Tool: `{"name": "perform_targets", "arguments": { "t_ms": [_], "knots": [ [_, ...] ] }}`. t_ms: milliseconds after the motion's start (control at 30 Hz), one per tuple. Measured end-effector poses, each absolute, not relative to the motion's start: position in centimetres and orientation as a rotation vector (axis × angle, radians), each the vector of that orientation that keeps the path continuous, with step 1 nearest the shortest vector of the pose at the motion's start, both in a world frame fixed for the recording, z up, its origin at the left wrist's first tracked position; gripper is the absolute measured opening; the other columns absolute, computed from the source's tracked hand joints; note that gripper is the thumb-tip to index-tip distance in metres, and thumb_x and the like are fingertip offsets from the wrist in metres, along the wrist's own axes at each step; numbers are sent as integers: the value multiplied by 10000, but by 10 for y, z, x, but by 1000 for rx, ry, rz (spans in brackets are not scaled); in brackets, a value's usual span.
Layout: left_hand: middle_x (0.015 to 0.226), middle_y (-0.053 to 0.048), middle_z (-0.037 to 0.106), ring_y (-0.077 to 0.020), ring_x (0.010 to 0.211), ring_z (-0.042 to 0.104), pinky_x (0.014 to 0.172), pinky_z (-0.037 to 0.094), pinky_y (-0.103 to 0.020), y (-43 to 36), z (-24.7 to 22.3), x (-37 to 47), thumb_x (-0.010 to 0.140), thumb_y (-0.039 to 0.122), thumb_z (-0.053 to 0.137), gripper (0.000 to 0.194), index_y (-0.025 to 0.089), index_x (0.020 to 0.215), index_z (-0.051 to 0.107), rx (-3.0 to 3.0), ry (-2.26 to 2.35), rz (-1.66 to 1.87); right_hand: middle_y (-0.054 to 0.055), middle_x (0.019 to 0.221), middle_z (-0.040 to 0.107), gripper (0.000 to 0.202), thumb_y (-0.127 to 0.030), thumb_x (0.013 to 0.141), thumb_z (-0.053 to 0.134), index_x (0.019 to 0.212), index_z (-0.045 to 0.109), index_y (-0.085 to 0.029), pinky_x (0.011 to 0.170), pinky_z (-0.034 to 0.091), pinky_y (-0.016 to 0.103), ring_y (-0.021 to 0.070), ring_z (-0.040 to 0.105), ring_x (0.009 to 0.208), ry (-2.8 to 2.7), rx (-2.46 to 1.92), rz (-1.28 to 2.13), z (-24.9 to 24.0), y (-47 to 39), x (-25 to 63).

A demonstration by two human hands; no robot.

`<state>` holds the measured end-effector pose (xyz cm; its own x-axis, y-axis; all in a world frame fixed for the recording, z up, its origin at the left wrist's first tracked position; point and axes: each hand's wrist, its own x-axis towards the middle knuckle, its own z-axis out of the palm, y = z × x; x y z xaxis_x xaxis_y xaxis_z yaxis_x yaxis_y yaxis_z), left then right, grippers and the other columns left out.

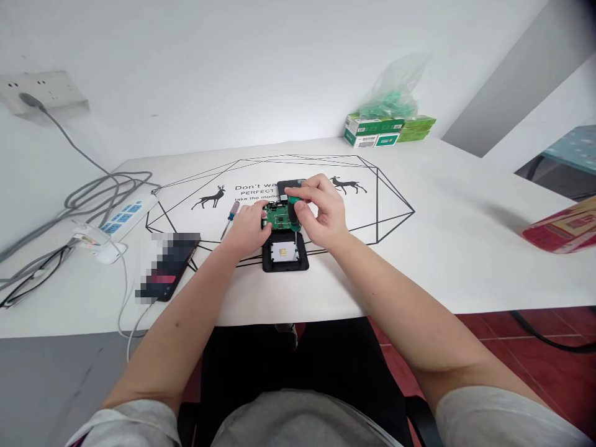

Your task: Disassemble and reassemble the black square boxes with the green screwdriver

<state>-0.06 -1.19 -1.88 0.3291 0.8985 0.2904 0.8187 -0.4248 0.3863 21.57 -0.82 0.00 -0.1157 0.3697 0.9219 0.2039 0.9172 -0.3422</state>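
My left hand (251, 226) is closed on the left edge of a green circuit board (278, 217), its thumb and fingers at the board's side. In my right hand (323, 211) is a screwdriver with a green and black handle (292, 212), held nearly upright, its shaft pointing down by the board's lower right edge. Whether the tip touches a screw I cannot tell. Just below the board lies a black casing (285, 267) with a silvery metal plate (291, 250) inside. Behind the board is another dark flat part (283, 189), partly hidden by my right hand.
A second screwdriver (233, 212) lies left of the board. Further left are a phone (179, 264), a power strip (125, 214), glasses (40, 276) and looped cables. Green boxes (375, 130) with a plastic bag (395, 93) stand at the back. A red package (561, 228) is at right.
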Motion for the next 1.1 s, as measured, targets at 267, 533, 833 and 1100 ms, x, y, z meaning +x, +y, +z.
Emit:
{"name": "perform_targets", "arguments": {
  "t_ms": [267,533,833,1100],
  "knots": [
    [1211,-115,714,-352,1217,585,1056,496,-524,-14,-17,0,973,224,580,493,193,1463,529,2413,1555,688,46,1241,659,291,-371,914,799,1034,548,-285,681,567,360,145,656,804,-1579,-461,420,-10,-7,204],
    [1230,-115,710,-355,1208,594,1031,499,-527,-12,-19,0,969,233,586,508,206,1473,528,2429,1556,673,44,1012,772,144,-350,939,777,976,661,-274,714,591,389,225,744,928,-1566,-438,249,-7,-9,208],
    [1225,-116,721,-345,1223,604,1049,496,-515,-11,-22,0,964,230,586,536,194,1495,517,2448,1546,640,22,932,683,49,-291,939,677,974,653,-265,714,546,364,185,653,844,-1758,-423,382,6,-4,221],
    [1261,-122,711,-364,1249,592,1059,495,-538,-12,-19,0,969,241,578,524,202,1490,531,2440,1531,634,18,901,612,249,-509,964,743,1056,716,-280,706,520,393,195,579,809,-1726,-428,241,1,-6,216]
  ]
}}
